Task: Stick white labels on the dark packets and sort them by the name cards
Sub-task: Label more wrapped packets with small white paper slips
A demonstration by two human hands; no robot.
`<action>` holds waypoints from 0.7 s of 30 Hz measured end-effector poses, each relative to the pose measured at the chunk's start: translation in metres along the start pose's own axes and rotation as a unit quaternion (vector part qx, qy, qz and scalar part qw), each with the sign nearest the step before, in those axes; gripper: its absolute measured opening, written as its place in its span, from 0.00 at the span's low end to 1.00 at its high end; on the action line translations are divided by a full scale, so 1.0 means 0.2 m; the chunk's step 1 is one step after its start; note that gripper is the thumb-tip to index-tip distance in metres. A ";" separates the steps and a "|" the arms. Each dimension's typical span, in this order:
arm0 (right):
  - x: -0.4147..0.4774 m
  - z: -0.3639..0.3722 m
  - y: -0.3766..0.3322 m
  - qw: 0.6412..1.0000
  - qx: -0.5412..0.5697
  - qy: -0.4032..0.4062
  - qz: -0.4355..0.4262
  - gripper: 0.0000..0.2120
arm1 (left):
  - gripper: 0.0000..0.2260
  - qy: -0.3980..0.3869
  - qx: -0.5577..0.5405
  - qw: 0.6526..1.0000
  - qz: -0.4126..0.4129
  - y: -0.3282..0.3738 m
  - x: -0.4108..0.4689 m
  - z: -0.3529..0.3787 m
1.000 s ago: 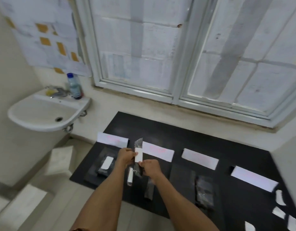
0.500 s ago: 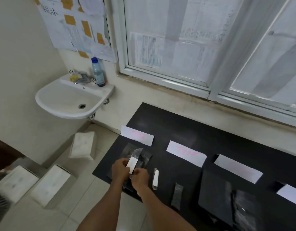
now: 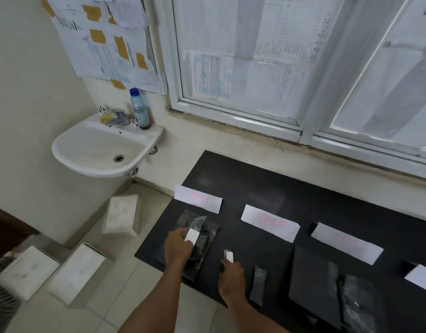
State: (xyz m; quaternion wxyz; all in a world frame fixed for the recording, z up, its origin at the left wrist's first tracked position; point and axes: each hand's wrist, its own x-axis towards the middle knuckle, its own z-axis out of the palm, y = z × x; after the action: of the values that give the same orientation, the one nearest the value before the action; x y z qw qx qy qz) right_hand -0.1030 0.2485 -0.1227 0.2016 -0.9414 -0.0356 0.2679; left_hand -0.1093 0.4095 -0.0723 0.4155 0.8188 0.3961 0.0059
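Left hand (image 3: 178, 248) fingers pinch labelled packet (image 3: 198, 239); right hand (image 3: 231, 272) fingertips grip white label (image 3: 229, 256).

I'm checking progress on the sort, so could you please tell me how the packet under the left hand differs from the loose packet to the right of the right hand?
The packet under the left hand carries a white label; the loose packet shows none. The first lies on the pile below the leftmost name card with the left hand on it; the second lies alone near the table edge, untouched. Both are dark and shiny.
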 end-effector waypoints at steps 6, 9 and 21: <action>-0.03 -0.02 0.07 0.996 0.076 -0.010 -0.038 0.26 | 0.17 -0.013 0.049 0.999 0.019 0.04 -0.05 0.08; -0.03 -0.07 0.09 0.989 0.141 0.030 -0.037 0.28 | 0.17 0.008 0.086 0.996 0.035 0.08 -0.09 0.13; -0.11 -0.21 0.42 0.983 0.091 0.084 0.139 0.26 | 0.20 -0.051 0.169 0.977 0.121 0.29 -0.26 0.40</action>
State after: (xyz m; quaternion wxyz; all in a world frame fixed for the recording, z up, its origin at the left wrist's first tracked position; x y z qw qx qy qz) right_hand -0.1026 0.1519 -0.1134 0.2498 -0.9341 0.1370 0.2150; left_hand -0.0810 0.3024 -0.0686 0.2866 0.9183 0.2678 -0.0532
